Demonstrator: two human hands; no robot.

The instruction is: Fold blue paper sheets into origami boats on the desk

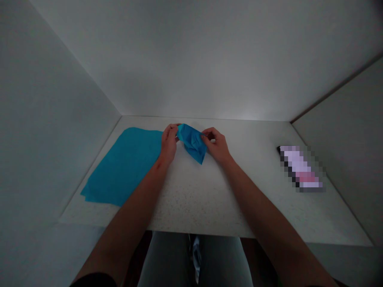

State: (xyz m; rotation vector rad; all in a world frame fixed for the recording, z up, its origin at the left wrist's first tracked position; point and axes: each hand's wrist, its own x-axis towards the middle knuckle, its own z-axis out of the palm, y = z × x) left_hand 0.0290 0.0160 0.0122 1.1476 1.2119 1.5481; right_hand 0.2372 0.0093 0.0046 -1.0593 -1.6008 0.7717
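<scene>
A creased piece of blue paper (193,140), partly folded and crumpled, is held up between my two hands just over the white speckled tabletop (197,199). My left hand (170,142) pinches its left upper edge. On the other side, my right hand (217,144) has its thumb and fingers closed on the right edge. One pointed corner of the paper hangs down toward me. Beside my left hand and forearm lie flat blue sheets (125,165), apparently stacked, with uneven edges; my left forearm covers part of their right side.
A phone-like object (301,167), blurred into blocks, lies at the right of the tabletop. White walls (206,59) enclose the table at the back and on both sides. The table's front edge runs just above my legs (194,259).
</scene>
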